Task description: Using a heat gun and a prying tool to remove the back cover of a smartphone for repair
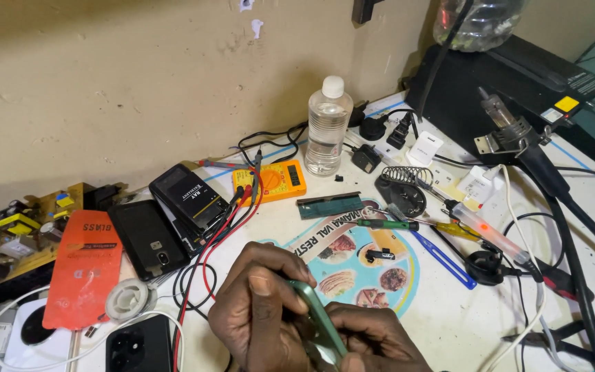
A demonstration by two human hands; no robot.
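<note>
Green phone (321,329) sits edge-up, clasped between both hands (311,324).

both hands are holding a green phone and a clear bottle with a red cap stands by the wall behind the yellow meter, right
Not quite: the head view shows the clear bottle has a white cap, not red. Both the left hand and right hand do hold the green phone, and the yellow meter sits before the bottle.

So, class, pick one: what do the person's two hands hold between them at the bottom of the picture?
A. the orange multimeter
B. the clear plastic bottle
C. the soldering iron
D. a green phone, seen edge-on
D: both the left hand and the right hand clasp a slim green phone, while the bottle and multimeter stand untouched farther back.
</note>
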